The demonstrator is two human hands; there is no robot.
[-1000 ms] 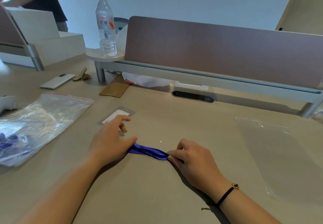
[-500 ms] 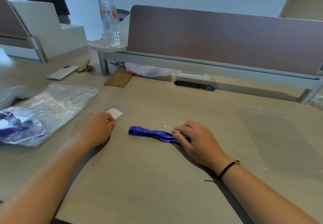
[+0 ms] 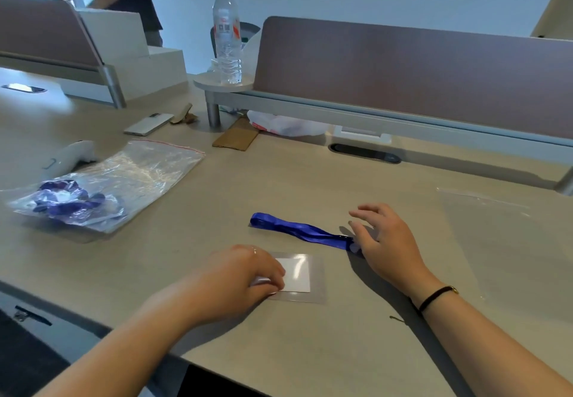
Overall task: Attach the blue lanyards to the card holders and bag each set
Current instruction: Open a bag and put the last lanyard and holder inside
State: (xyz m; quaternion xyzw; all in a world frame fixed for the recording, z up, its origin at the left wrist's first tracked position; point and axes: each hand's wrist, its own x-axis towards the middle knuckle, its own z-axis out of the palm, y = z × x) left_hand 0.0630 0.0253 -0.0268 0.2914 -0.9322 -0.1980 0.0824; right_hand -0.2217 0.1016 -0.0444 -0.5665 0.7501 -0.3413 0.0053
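Note:
A folded blue lanyard (image 3: 297, 231) lies flat on the desk. My right hand (image 3: 384, 238) rests at its right end with fingers spread, the thumb side touching the clip end. A clear card holder (image 3: 302, 275) with a white card inside lies just in front of the lanyard. My left hand (image 3: 245, 275) pinches the holder's left edge. An empty clear bag (image 3: 502, 241) lies flat to the right. A crumpled zip bag (image 3: 105, 186) holding blue lanyards sits at the left.
A water bottle (image 3: 227, 31) stands on a round shelf by the brown desk divider (image 3: 403, 74). A white phone (image 3: 148, 124), cardboard pieces (image 3: 236, 138) and a white device (image 3: 69, 158) lie at the back left. A person stands beyond the far left divider. The desk edge runs near my left forearm.
My left hand has dragged the card holder from behind the lanyard toward me, to just in front of it. My right hand has opened and loosened on the lanyard's end.

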